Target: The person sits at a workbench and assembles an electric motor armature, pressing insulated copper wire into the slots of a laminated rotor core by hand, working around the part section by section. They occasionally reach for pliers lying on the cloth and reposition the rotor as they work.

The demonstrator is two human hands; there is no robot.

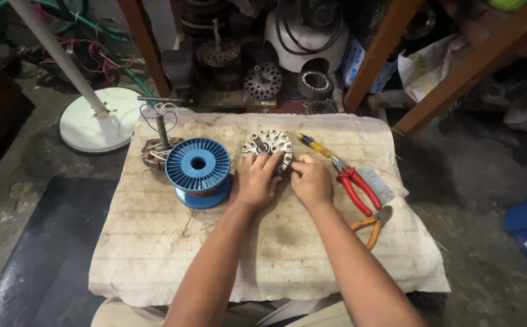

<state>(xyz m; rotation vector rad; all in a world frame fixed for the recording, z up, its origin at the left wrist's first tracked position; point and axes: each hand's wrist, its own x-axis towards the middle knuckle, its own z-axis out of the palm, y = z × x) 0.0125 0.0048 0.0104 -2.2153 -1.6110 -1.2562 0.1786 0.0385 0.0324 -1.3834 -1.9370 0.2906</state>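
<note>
Item: round metal motor stator (268,145), grey, with radial slots around a dark central bore; flat disc form, lying face-up near the middle rear of the cloth-covered desk (154,242). Being round and flat, it shows no long axis; its bore faces upward toward the camera.

Left hand (257,180): laid over the near edge of the stator, fingers (268,162) spread and curved onto its rim, touching it.

Right hand (312,180): just beside the stator's right edge, fingers curled narrow against it; whether they pinch anything cannot be told.

Beside, on the desk: blue plastic wire spool (198,171), flange upward, copper wire wound on its core, just left of the left hand. Behind the spool, a wound stator on a shaft (159,145), upright, with loose wire leads on top.

Right of the hands: yellow-handled screwdriver (313,145), red-handled pliers (355,186), orange-handled pliers (373,225), all lying flat.

Containers: none seen on the desk.

Behind the desk: further motor parts (262,80) on the floor, white fan base (97,124) at left.
</note>
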